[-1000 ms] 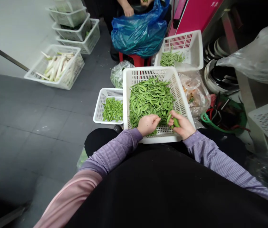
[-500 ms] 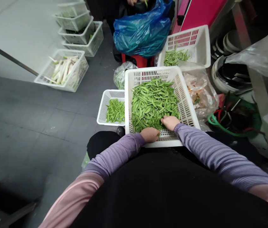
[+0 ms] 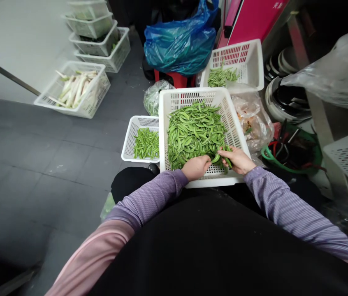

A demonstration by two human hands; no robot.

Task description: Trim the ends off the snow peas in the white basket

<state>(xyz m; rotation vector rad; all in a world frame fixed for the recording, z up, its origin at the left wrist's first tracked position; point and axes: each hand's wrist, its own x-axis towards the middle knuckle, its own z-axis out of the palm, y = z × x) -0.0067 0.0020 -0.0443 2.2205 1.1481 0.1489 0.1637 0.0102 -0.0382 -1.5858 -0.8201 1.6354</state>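
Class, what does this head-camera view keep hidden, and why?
Head view:
How many pods the right hand holds: the hand covers some.
Whether the left hand pinches anything: its curl hides that.
Blue bag: plastic hides contents.
Small basket: right end behind the large basket.
Top crate: upper edge cuts it.

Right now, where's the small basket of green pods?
In the head view, the small basket is left of centre, immediately left of the big basket.

the left hand [image 3: 196, 167] and right hand [image 3: 238, 160] curl close together.
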